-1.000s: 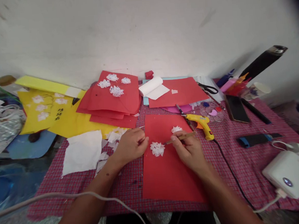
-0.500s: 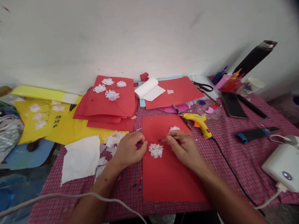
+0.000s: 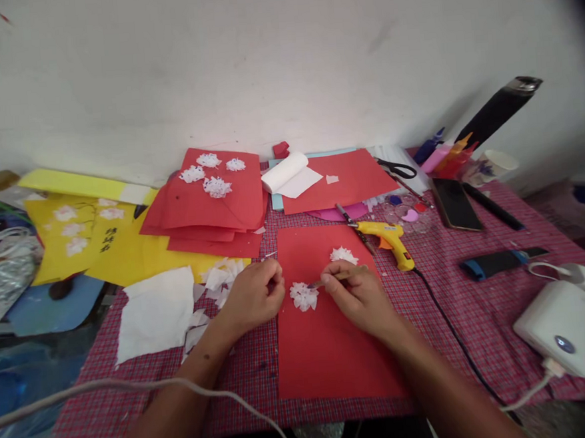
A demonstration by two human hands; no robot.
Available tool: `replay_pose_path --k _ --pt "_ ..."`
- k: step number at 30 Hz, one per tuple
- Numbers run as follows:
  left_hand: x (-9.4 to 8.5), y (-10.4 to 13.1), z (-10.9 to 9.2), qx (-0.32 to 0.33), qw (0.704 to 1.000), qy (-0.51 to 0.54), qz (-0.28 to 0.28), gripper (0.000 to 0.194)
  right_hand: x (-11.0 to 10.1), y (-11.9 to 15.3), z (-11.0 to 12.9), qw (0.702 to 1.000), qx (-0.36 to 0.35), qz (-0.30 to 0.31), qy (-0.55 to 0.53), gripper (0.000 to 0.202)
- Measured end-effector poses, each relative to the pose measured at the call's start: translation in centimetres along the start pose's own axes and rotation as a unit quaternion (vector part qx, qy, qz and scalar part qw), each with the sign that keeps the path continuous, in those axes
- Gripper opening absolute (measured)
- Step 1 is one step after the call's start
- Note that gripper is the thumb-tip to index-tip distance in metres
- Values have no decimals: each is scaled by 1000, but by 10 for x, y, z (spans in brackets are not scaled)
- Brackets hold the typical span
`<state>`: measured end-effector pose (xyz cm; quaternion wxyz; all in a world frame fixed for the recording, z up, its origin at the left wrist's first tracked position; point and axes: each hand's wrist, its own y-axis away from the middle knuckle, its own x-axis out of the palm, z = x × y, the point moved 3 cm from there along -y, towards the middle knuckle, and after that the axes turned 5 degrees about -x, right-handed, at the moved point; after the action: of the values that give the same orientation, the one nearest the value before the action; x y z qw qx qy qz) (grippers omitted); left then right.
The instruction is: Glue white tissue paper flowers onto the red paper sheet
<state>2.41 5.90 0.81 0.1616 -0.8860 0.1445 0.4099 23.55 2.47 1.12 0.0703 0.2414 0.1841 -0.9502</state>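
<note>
In the head view, my right hand (image 3: 358, 294) pinches a thin brown paintbrush (image 3: 344, 275). Its dark tip meets the right side of a white paper flower (image 3: 303, 296) on a red paper sheet (image 3: 332, 356). A second white flower (image 3: 344, 255) sits just beyond that hand, near the sheet's top. My left hand (image 3: 257, 291) is curled closed at the sheet's left edge, close to the first flower; nothing shows in its fingers. White paper scraps (image 3: 221, 277) lie behind it, beside a white tissue square (image 3: 155, 315).
A yellow glue gun (image 3: 387, 239) lies right of the sheet, its black cord running forward. Behind are stacked red sheets (image 3: 202, 212) with white flowers, a white paper roll (image 3: 285, 173) and a paint palette (image 3: 407, 211). Farther right: a phone (image 3: 456, 204), a cutter (image 3: 496, 263), a white power box (image 3: 568, 326).
My right hand has moved slightly left and down, bringing the brush tip onto the nearer flower. The farther flower shows more fully now. My left hand stays nearly in place, a little more curled.
</note>
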Motion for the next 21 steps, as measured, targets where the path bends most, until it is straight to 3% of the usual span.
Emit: replay_pose_path --k 8,21 --pt "0 0 -2 2 1000 15 -6 19 -3 -1 -5 998 19 -53 10 23" --pt "0 1 -3 17 1000 -4 3 23 1 -1 2 1000 23 -4 0 23"
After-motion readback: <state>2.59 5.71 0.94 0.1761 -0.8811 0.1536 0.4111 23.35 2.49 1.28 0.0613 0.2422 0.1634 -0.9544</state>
